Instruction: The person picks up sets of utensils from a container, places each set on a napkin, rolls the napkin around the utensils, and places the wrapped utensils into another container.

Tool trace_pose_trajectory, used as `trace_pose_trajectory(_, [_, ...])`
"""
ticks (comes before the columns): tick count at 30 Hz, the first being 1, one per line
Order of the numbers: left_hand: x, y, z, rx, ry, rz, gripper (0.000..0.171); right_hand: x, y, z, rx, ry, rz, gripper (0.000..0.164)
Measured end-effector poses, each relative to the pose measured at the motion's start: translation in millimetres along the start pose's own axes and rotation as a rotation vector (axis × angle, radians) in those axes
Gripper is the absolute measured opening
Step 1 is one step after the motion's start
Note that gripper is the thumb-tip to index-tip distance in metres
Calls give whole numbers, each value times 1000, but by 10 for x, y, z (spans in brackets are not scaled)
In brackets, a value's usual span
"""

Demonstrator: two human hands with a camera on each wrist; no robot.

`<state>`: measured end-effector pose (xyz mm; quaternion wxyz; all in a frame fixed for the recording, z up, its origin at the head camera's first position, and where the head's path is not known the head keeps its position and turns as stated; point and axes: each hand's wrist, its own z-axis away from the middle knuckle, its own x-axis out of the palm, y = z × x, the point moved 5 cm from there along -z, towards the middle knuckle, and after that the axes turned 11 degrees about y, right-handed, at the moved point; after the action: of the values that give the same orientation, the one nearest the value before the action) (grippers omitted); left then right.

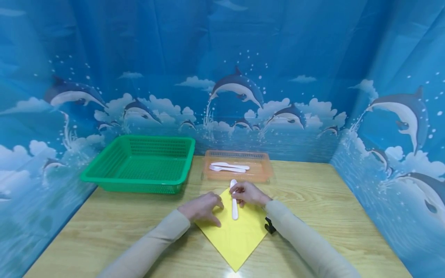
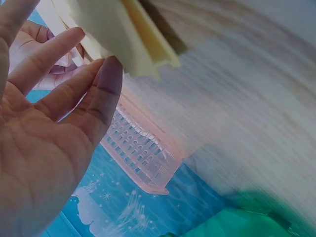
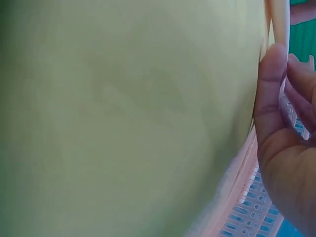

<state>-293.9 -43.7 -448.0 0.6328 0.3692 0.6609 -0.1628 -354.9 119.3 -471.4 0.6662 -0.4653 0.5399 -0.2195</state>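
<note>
A yellow napkin (image 1: 234, 247) lies on the table with one corner toward me. On its upper part is a white plastic spoon (image 1: 235, 212), lying lengthwise, which my right hand (image 1: 249, 194) pinches between thumb and fingers near its far end. My left hand (image 1: 204, 208) rests at the napkin's left edge, fingers spread and holding nothing. In the left wrist view, the fingertips (image 2: 111, 74) touch the napkin (image 2: 98, 29). The napkin (image 3: 138, 118) fills most of the right wrist view, where the thumb (image 3: 271, 79) shows at its edge.
Behind the napkin stands an orange basket (image 1: 240, 177) holding a white fork (image 1: 227, 169) and a white knife (image 1: 233, 165). A larger green basket (image 1: 132, 182) stands at the back left. A dolphin-print curtain (image 1: 236, 46) encloses the wooden table (image 1: 313, 200).
</note>
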Motion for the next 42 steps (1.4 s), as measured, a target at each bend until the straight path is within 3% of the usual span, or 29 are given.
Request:
trace_pose_trajectory(7, [-9, 8, -10, -19, -28, -10, 56, -18, -71, 37, -104, 5, 160, 20])
trace_pose_trajectory(13, [-13, 11, -14, -18, -24, -4, 55, -7, -80, 79, -184, -42, 262, 15])
trace_pose_trajectory(29, [0, -7, -30, -19, -33, -11, 55, 9, -138, 134, -195, -95, 236, 15])
trace_pose_trajectory(42, [-10, -4, -27, -10, -25, -6, 55, 13, -125, 132, -187, -86, 240, 16])
